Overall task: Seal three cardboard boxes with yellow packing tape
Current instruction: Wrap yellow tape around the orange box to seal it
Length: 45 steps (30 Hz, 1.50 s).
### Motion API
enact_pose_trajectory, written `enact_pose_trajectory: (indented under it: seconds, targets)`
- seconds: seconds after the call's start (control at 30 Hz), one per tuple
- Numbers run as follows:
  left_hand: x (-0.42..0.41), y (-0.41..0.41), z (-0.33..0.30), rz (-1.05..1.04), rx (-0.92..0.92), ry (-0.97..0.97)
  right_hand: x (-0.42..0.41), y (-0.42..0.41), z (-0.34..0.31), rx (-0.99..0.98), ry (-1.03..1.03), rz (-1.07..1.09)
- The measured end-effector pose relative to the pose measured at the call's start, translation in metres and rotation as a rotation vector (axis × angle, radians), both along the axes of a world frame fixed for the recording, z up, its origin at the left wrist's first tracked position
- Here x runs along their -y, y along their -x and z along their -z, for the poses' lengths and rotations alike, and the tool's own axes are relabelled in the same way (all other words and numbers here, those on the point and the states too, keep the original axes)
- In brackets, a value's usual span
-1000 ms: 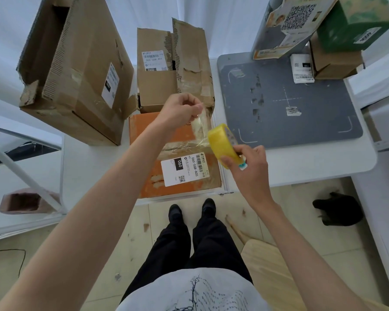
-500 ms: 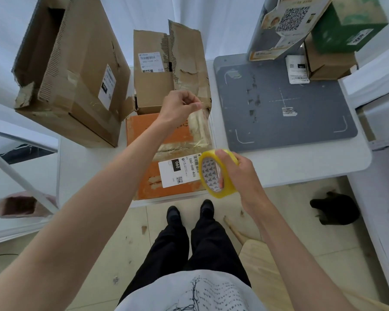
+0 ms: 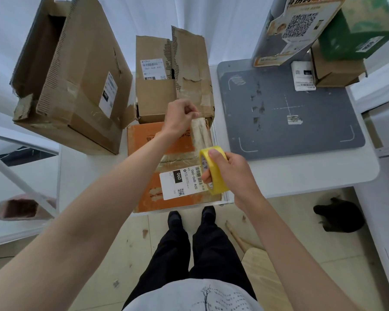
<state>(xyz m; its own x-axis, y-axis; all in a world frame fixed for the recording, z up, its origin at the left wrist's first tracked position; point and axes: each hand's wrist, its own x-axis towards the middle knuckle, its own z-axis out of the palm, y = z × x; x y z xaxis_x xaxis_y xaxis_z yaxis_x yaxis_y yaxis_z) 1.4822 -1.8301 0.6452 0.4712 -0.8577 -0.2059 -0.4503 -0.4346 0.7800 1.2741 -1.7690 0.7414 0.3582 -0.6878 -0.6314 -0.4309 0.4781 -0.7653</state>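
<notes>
Bright, even daylight; wide-angle edge distortion.

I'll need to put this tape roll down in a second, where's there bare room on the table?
The grey mat is mostly bare, apart from the stacked boxes at its far right corner. The white table strip along the mat's near edge is also free. Around the orange box and brown boxes it is crowded.

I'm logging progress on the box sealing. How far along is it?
Nothing looks sealed in yellow yet. In hand: the right hand grips the yellow tape roll while the left hand pinches the pulled strip above the orange box. Left: taping it, plus both brown boxes, the large one lying open.
</notes>
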Motion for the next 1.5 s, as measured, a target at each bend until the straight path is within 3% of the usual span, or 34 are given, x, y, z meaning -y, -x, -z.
enact_pose_trajectory:
  seconds: [0.23,0.83,1.37,1.5]
  targets:
    - [0.003,-0.003,0.020,-0.083,0.018,0.001,0.008,-0.022,0.004,-0.038,-0.075,0.017]
    - [0.011,-0.005,0.030,-0.046,0.046,-0.033,0.006,-0.023,0.014,-0.077,-0.087,0.027]
    - [0.025,-0.013,0.031,0.080,0.032,-0.231,0.005,-0.028,0.022,-0.088,-0.129,0.045]
    - [0.019,-0.013,0.032,0.117,0.064,-0.092,0.004,-0.027,0.021,-0.082,-0.128,0.055]
